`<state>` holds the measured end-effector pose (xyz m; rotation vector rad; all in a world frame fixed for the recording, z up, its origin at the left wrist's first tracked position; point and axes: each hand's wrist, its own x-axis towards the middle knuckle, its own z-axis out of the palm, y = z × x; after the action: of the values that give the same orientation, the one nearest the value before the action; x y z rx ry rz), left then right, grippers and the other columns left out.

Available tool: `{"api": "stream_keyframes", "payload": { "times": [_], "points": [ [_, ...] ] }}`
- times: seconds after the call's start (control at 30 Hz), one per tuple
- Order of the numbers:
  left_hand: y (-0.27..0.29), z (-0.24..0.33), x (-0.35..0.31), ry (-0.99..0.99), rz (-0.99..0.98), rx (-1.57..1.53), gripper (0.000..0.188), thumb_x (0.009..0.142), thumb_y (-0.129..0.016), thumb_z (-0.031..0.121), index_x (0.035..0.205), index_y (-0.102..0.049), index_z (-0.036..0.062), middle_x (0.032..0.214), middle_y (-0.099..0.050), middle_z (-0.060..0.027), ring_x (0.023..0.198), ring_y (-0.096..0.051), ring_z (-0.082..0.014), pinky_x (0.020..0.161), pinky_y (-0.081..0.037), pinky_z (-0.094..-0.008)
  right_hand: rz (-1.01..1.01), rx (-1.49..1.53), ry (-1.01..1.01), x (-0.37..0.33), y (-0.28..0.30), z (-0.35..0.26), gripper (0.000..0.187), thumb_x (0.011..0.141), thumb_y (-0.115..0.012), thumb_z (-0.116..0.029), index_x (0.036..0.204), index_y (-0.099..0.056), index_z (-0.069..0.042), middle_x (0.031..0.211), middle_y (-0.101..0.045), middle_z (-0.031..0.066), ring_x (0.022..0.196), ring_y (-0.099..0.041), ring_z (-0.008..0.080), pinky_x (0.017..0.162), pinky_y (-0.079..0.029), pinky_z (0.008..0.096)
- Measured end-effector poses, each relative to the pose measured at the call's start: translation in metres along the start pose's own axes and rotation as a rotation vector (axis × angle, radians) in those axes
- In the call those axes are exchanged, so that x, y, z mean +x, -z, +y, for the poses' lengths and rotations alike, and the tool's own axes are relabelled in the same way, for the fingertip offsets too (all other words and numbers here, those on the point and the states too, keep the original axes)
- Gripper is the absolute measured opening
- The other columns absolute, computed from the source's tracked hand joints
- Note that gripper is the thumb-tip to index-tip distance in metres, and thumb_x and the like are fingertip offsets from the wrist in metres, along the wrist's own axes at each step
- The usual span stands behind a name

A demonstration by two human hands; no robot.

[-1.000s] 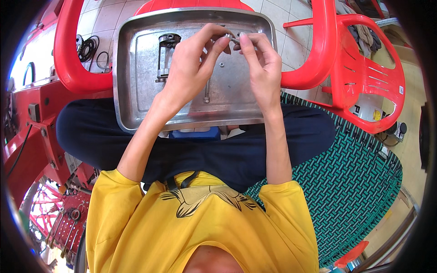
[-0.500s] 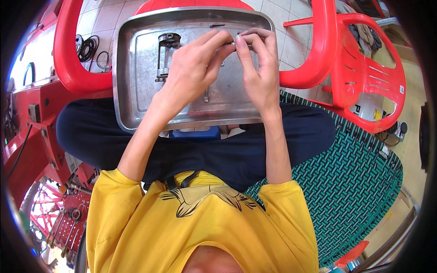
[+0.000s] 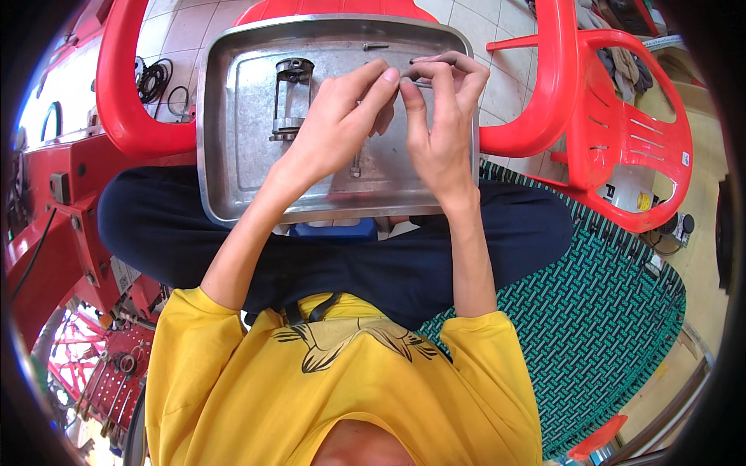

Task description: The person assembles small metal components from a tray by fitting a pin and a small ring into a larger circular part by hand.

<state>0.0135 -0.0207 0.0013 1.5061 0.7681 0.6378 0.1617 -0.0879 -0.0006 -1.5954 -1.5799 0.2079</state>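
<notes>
Above the right half of a shallow metal tray [image 3: 249,203], my two hands meet at the fingertips. My right hand [image 3: 444,132] is closed on a slim grey metal piece [image 3: 422,82], partly covered by its fingers. My left hand [image 3: 334,116] pinches beside the piece's near end; what lies in that pinch is hidden. On the tray's left side stands a metal bracket-like frame [image 3: 280,101] with round ends. A small bolt [image 3: 376,46] lies near the far rim, and another bolt [image 3: 356,168] sits below my hands.
The tray rests across a red plastic chair [image 3: 536,116] and my crossed legs [image 3: 155,210]. To the right are a second red chair [image 3: 622,132] and a green woven seat [image 3: 598,311]. Red machinery [image 3: 70,210] stands at the left, with a black chain-like coil [image 3: 154,81] on the tiled floor.
My fingers have shifted: the left hand has rolled over so its thumb shows, and the right fingers have spread a little, showing more of the grey metal piece. The view has shifted slightly.
</notes>
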Motion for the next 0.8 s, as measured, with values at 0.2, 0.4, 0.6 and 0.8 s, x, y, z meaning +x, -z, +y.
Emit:
{"api": "stream_keyframes", "payload": {
  "times": [0.2, 0.4, 0.6, 0.8],
  "points": [
    [0.002, 0.007, -0.002, 0.061, 0.029, -0.088, 0.041, 0.110, -0.044, 0.031, 0.087, -0.054, -0.0005, 0.065, -0.059, -0.0066, 0.059, -0.053, -0.0152, 0.060, -0.045, -0.0328, 0.002, 0.138, -0.037, 0.005, 0.001, -0.002, 0.024, 0.099, -0.069, -0.024, 0.113, -0.064, -0.004, 0.123, -0.044, 0.0167, 0.112, -0.054, 0.0306, 0.094, -0.048, 0.0401],
    [-0.001, 0.002, -0.002, -0.006, -0.010, 0.073, 0.037, 0.110, -0.043, 0.031, 0.091, -0.055, 0.0016, 0.066, -0.061, -0.0104, 0.061, -0.060, -0.0282, 0.063, -0.047, -0.0382, -0.032, 0.173, -0.131, 0.004, 0.006, 0.006, 0.033, 0.103, -0.063, -0.033, 0.104, -0.067, 0.000, 0.114, -0.053, 0.0155, 0.102, -0.058, 0.0292, 0.089, -0.047, 0.0364],
    [-0.004, 0.004, -0.005, -0.061, 0.011, 0.333, 0.027, 0.109, -0.045, 0.029, 0.098, -0.053, 0.0055, 0.068, -0.063, -0.0162, 0.069, -0.063, -0.0428, 0.061, -0.045, -0.0510, -0.022, 0.234, -0.146, 0.002, 0.005, 0.008, 0.035, 0.104, -0.062, -0.031, 0.098, -0.068, 0.004, 0.111, -0.056, 0.0140, 0.098, -0.059, 0.0285, 0.086, -0.048, 0.0370],
    [-0.003, 0.004, -0.004, -0.070, 0.038, 0.390, 0.024, 0.109, -0.045, 0.029, 0.103, -0.052, 0.0073, 0.069, -0.063, -0.0175, 0.071, -0.063, -0.0448, 0.061, -0.044, -0.0543, 0.074, 0.189, -0.077, 0.005, 0.007, 0.006, 0.030, 0.103, -0.063, -0.029, 0.100, -0.071, 0.000, 0.112, -0.056, 0.0130, 0.100, -0.059, 0.0274, 0.088, -0.049, 0.0378]
  ]
}}
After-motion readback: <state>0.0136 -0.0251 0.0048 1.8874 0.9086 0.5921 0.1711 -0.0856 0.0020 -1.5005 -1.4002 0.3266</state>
